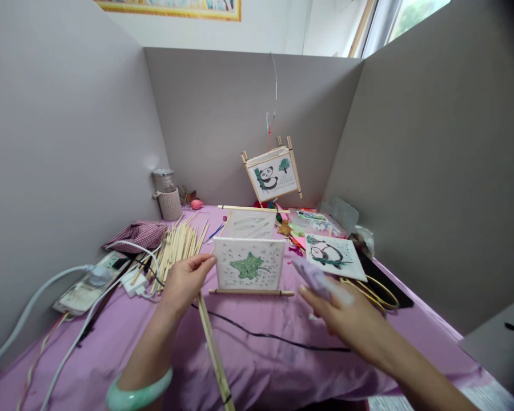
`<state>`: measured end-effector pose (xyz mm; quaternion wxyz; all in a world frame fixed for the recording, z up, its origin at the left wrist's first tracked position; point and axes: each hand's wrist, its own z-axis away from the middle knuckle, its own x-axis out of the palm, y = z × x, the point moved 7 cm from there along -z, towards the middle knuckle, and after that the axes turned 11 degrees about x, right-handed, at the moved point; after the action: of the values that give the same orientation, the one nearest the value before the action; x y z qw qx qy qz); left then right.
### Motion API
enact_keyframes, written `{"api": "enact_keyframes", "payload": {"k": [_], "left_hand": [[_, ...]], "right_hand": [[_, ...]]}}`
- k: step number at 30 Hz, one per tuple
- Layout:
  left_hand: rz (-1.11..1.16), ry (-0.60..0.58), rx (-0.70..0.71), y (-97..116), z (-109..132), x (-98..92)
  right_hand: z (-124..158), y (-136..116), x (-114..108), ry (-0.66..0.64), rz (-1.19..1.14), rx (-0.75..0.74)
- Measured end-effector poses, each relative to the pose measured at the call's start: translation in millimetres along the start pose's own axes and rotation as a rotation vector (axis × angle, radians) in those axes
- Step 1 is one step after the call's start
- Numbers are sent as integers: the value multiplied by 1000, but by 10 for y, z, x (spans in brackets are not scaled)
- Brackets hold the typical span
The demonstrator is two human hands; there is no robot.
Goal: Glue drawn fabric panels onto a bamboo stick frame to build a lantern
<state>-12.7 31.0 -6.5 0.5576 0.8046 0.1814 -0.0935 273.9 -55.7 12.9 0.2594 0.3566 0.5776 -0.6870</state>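
Observation:
My left hand point(188, 279) pinches the left edge of a white panel point(225, 277) with a green leaf drawn on it. The panel stands upright, a thin wooden stick point(251, 293) along its bottom edge. A lilac glue gun point(314, 278), smeared by motion, is in my right hand point(346, 317), apart from the panel on its right. Its tip points up and left; my fingers are partly hidden behind it. Behind the leaf panel lies a pale translucent panel point(251, 224) in a stick frame. A long wooden strip point(212, 342) slants below my left hand.
A panda lantern point(272, 174) hangs by a red string at the back. Wooden sticks point(182, 245), a power strip point(89, 282) and a jar point(169, 197) are on the left. Another panda panel point(334, 257) and golden hoops point(379, 294) lie right. A black cord point(265, 335) crosses the purple cloth.

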Motion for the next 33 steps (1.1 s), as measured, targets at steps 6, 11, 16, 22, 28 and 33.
{"api": "enact_keyframes", "payload": {"k": [6, 11, 16, 22, 28, 33], "left_hand": [[-24, -2, 20, 24, 15, 0], [-8, -5, -9, 36, 38, 9], [-5, 4, -23, 58, 45, 1], [-16, 4, -11, 30, 24, 8], [11, 18, -1, -24, 4, 27], [46, 2, -31, -23, 18, 44]], "right_hand": [[-25, 288, 353, 109, 590, -19], [30, 212, 340, 218, 668, -113], [441, -259, 695, -92, 219, -331], [711, -435, 1379, -427, 58, -265], [664, -362, 1130, -158, -57, -423], [646, -295, 857, 246, 29, -598]]}}
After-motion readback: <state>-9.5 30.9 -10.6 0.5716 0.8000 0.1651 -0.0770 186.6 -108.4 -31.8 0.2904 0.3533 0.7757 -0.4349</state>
